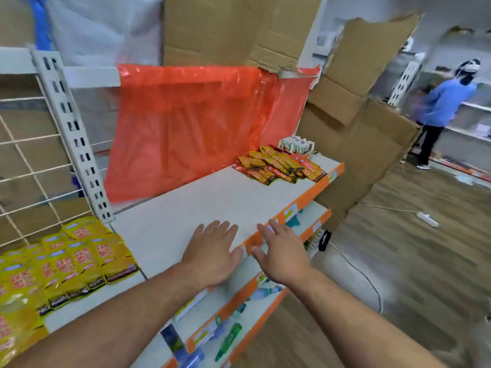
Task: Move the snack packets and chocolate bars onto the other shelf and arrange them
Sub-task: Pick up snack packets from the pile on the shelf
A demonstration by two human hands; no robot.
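Yellow snack packets [71,261] lie in overlapping rows on the left shelf section. A pile of orange and red snack packets [281,166] sits at the far right end of the white shelf [202,205], with a row of white and green bars [296,143] behind it. My left hand [212,253] is spread flat over the shelf's front part, fingers straight, holding nothing. My right hand [281,251] hovers just past the orange front edge, fingers straight and empty.
An orange plastic sheet [194,123] hangs behind the shelf, cardboard [358,123] leans at the right. Lower shelves [239,314] hold bottles. A person in blue [443,107] stands at far shelving. A power strip [427,219] and cable lie on the wood floor.
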